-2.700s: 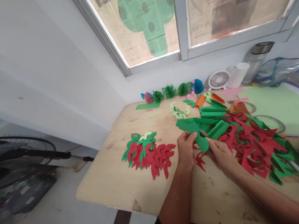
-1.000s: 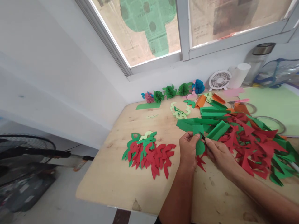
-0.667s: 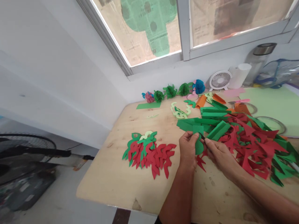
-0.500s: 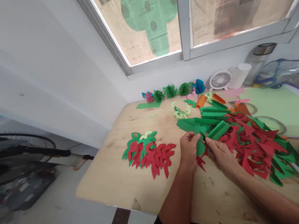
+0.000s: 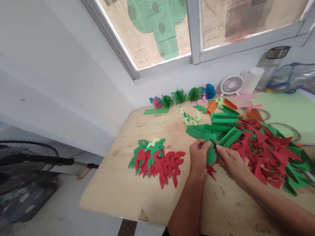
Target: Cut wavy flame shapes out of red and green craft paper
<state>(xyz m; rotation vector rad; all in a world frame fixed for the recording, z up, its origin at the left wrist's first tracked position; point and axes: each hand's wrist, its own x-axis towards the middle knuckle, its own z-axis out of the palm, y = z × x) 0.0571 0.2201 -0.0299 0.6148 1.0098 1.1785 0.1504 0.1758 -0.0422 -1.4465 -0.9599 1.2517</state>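
Note:
My left hand point(image 5: 199, 155) pinches a piece of green paper point(image 5: 211, 154) whose lower end is cut to a rounded outline. Closed around a pair of scissors point(image 5: 213, 143), my right hand point(image 5: 227, 160) holds the dark blades against the paper's right edge. The handles are hidden in my fingers. Beneath the hands lies a small red paper scrap point(image 5: 211, 172). Left of them is a pile of wavy red cutouts point(image 5: 164, 165) with green cutouts point(image 5: 135, 155) among them. Folded green paper strips point(image 5: 204, 130) lie just beyond my fingers.
A large heap of red scraps point(image 5: 268, 150) and green pieces covers the right side of the wooden table point(image 5: 118, 193). Along the wall stand several paper honeycomb figures point(image 5: 179, 96), a small white fan point(image 5: 232, 85) and a bottle point(image 5: 273, 65). Pale green cutouts point(image 5: 190, 120) lie mid-table.
Almost nothing differs. Both hands keep the same place, with the scissors still at the green paper's edge.

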